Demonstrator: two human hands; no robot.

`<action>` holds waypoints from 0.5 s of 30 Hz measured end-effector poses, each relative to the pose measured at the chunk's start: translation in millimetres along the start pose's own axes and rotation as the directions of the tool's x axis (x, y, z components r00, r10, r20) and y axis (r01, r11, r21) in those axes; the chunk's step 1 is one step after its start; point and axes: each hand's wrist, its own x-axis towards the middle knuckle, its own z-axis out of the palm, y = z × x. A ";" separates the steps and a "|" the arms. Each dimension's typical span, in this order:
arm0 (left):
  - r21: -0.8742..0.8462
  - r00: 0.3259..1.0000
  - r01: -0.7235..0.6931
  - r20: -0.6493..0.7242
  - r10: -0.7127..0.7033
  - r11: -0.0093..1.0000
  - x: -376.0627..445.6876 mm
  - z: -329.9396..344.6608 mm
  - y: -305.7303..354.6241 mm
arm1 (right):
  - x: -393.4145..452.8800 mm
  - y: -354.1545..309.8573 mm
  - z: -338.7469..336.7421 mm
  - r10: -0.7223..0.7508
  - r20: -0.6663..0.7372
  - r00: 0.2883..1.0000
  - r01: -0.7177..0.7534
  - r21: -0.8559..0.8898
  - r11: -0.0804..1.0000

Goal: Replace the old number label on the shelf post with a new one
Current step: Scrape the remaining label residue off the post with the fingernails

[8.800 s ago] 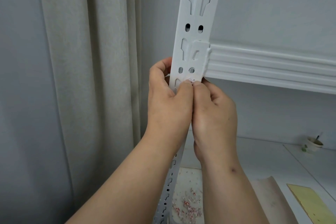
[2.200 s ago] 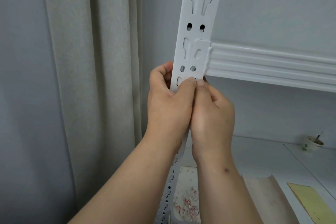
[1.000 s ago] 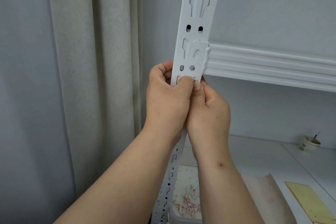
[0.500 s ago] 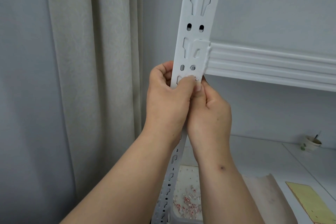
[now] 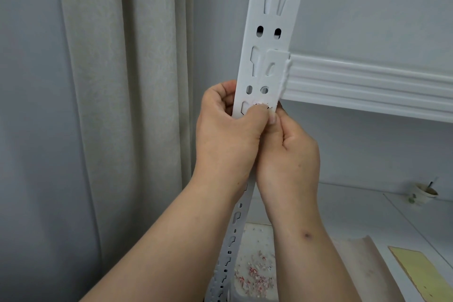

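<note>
From the head view, the left hand (image 5: 228,130) is wrapped around the white shelf post (image 5: 269,39), its thumb pressed to the post's front. The right hand (image 5: 289,152) is curled beside it, thumbnail against a torn remnant of the old label (image 5: 261,104) just above both thumbs. Whether it pinches the label I cannot tell. Far below the hands, red-and-white paper scraps (image 5: 255,274) lie on a white tray (image 5: 257,230).

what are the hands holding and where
The left hand grips the shelf post around its edge, thumb on the label remnant; the right hand picks at it.
</note>
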 end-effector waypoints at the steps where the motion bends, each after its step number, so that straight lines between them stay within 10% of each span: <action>1: 0.003 1.000 -0.002 -0.004 0.002 1.000 0.0 0.2 0.3 | 0.1 0.3 -0.2 -0.002 0.000 1.000 0.002 0.001 1.000; 10: -0.004 0.998 -0.060 -0.018 0.060 0.998 -5.9 -5.1 -6.2 | -0.7 -0.4 -0.7 -0.051 0.002 0.999 0.051 -0.025 0.998; 15: 0.191 0.937 -0.339 -0.015 0.348 0.921 -18.1 -6.1 -18.6 | -0.3 -0.1 -3.8 -0.098 0.018 0.995 0.098 -0.019 0.995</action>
